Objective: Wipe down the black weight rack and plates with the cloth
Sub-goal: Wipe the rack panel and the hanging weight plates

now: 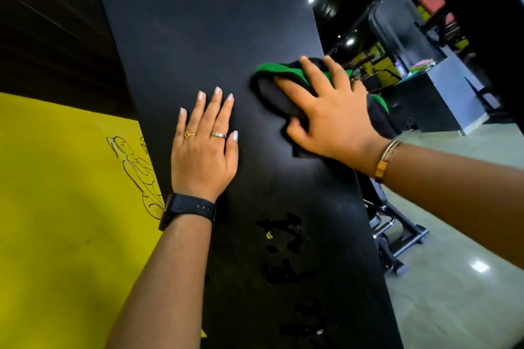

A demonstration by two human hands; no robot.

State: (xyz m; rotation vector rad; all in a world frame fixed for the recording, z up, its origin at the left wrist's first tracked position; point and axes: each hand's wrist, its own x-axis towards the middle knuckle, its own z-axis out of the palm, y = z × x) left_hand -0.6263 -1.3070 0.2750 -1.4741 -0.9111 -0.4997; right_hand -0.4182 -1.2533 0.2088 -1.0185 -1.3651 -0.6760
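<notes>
A tall flat black panel of the weight rack (204, 25) fills the middle of the head view, leaning up and away from me. My left hand (204, 147) lies flat on it with straight fingers, a black watch on the wrist. To its right, my right hand (326, 119) presses a black and green cloth (272, 91) against the panel near its right edge, fingers spread over the cloth and the thumb curled at its lower fold. Cut-out shapes (283, 238) show low on the panel. No weight plates are visible.
A yellow wall with a black line drawing (133, 170) stands to the left. To the right are a pale glossy floor (453, 278), the wheeled black base of a machine (397, 238), a grey counter (442, 99) and blurred gym equipment further back.
</notes>
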